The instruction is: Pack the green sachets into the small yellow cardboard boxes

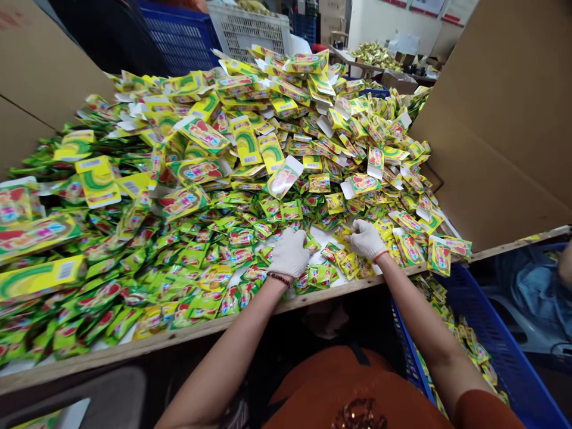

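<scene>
My left hand (289,255), in a white knit glove with a beaded bracelet at the wrist, rests among small green packets (241,237) near the table's front edge. Its fingers are curled, and whatever lies under them is hidden. To its right, my right hand (367,239), gloved too and with an orange band at the wrist, has its fingers bent together beside small yellow packets (351,262). Its fingertips touch the packets, but a held one cannot be made out. Behind both hands rises a heap of flat yellow-green boxes (245,143), several with open white flaps.
Cardboard walls (504,131) flank the heap, and a wooden edge strip (187,328) runs along the front. Below right stands a blue crate (504,333) holding filled boxes. A white crate (250,30) and another blue crate (179,33) stand behind.
</scene>
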The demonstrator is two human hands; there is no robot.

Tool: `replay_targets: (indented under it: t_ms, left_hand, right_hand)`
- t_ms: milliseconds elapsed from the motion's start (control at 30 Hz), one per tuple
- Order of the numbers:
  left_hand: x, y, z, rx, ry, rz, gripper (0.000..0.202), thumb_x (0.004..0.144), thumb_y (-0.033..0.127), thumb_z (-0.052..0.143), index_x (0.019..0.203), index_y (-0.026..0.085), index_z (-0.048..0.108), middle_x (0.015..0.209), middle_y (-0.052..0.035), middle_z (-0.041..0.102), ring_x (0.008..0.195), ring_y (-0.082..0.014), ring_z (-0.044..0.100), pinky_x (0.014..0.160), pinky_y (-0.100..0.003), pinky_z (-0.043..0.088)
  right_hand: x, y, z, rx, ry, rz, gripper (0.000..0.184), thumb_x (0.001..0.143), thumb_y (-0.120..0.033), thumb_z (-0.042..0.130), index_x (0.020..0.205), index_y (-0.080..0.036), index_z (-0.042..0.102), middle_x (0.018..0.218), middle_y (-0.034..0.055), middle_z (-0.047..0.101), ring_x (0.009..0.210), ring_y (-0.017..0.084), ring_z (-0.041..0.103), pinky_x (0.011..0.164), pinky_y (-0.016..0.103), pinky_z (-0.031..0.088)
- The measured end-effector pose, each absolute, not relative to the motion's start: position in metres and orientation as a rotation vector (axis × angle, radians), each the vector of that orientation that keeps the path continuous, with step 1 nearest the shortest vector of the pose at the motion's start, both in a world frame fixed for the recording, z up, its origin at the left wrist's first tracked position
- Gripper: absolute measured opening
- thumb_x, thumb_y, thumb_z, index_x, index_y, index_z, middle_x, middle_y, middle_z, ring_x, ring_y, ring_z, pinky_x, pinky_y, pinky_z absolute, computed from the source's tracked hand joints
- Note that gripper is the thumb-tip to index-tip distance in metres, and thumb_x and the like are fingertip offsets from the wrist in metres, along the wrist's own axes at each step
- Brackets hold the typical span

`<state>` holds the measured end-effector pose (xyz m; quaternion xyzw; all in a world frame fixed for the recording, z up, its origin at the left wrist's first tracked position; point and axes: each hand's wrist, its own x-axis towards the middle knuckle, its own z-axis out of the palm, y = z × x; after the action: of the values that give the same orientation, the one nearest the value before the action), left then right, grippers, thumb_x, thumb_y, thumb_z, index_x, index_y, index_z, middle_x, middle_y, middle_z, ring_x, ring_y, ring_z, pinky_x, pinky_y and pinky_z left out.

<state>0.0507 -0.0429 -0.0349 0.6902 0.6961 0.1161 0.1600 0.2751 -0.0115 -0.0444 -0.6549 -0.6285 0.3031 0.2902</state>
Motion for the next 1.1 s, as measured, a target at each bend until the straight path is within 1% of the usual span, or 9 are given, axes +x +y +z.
replay_targets:
  t_ms: [167,267,333,567,733,800,900,1000,1100]
  left_hand:
    - [0.040,-0.042,-0.046,1.620,1.806,0.694,0.033,0.072,0.027,0.067,0.102,0.021,0.055,0.074,0.0016,0.057,0.070,-0.0175,0.055,0.063,-0.028,0.040]
    - [0.040,-0.047,-0.045,1.438,1.556,0.957,0.018,0.072,0.031,0.064,0.083,0.019,0.055,0.062,0.0048,0.050,0.058,-0.0126,0.046,0.056,-0.024,0.035]
    - [0.043,-0.055,-0.040,1.304,1.390,1.037,0.023,0.073,0.038,0.064,0.071,0.019,0.050,0.058,0.0055,0.046,0.054,-0.0101,0.040,0.052,-0.023,0.030]
    - [0.054,-0.075,-0.021,1.173,1.181,1.068,0.032,0.072,0.044,0.069,0.069,0.017,0.053,0.058,0.0053,0.047,0.054,-0.0081,0.041,0.052,-0.022,0.031]
    - [0.059,-0.074,-0.015,1.151,1.165,1.072,0.033,0.066,0.042,0.074,0.067,0.017,0.054,0.053,0.0063,0.045,0.050,-0.0074,0.036,0.049,-0.022,0.027]
    - [0.061,-0.071,-0.012,1.193,1.126,1.047,0.030,0.069,0.043,0.071,0.073,0.016,0.058,0.056,0.0048,0.049,0.052,-0.0086,0.039,0.051,-0.023,0.030]
    - [0.059,-0.056,-0.003,1.450,1.202,1.016,0.027,0.078,0.044,0.062,0.079,0.017,0.061,0.065,0.0008,0.057,0.060,-0.0130,0.050,0.058,-0.026,0.040]
    - [0.045,-0.018,0.011,1.886,1.601,1.124,0.027,0.081,0.041,0.061,0.096,0.018,0.064,0.096,-0.0072,0.065,0.093,-0.0230,0.059,0.084,-0.035,0.047]
    - [0.026,0.032,0.024,2.142,2.053,1.057,0.058,0.077,0.039,0.066,0.128,0.014,0.052,0.130,-0.0167,0.053,0.124,-0.0326,0.047,0.105,-0.043,0.037]
  right_hand:
    - [0.277,-0.035,-0.037,-1.449,-1.526,1.142,0.031,0.064,-0.038,0.067,0.087,-0.018,0.062,0.072,-0.0026,0.059,0.063,0.012,0.047,0.059,0.024,0.041]
    - [0.268,-0.046,-0.026,-1.323,-1.490,1.296,0.031,0.065,-0.043,0.071,0.081,-0.017,0.063,0.070,-0.0015,0.060,0.062,0.012,0.049,0.058,0.024,0.041]
    - [0.260,-0.050,-0.019,-1.245,-1.553,1.349,0.030,0.067,-0.044,0.071,0.077,-0.017,0.063,0.071,-0.0010,0.060,0.065,0.013,0.050,0.061,0.024,0.042]
    - [0.242,-0.046,-0.010,-1.340,-1.827,1.170,0.022,0.072,-0.037,0.065,0.067,-0.016,0.059,0.062,-0.0037,0.051,0.063,0.011,0.046,0.057,0.022,0.035]
    - [0.239,-0.050,-0.016,-1.307,-1.669,1.087,0.030,0.074,-0.037,0.066,0.097,-0.018,0.063,0.086,0.0013,0.064,0.075,0.015,0.055,0.067,0.026,0.047]
    - [0.239,-0.053,-0.020,-1.212,-1.570,1.232,0.042,0.075,-0.042,0.067,0.110,-0.019,0.060,0.097,0.0044,0.066,0.081,0.017,0.060,0.073,0.029,0.051]
    - [0.240,-0.054,-0.024,-1.203,-1.423,1.451,0.050,0.075,-0.051,0.067,0.114,-0.020,0.058,0.088,0.0040,0.068,0.071,0.017,0.063,0.063,0.030,0.055]
    - [0.242,-0.055,-0.025,-1.314,-1.382,1.378,0.052,0.073,-0.053,0.069,0.112,-0.021,0.060,0.074,0.0004,0.065,0.054,0.015,0.057,0.049,0.028,0.051]
    - [0.244,-0.057,-0.024,-1.323,-1.443,1.237,0.045,0.076,-0.053,0.067,0.106,-0.020,0.062,0.066,-0.0013,0.060,0.051,0.013,0.054,0.047,0.026,0.048]
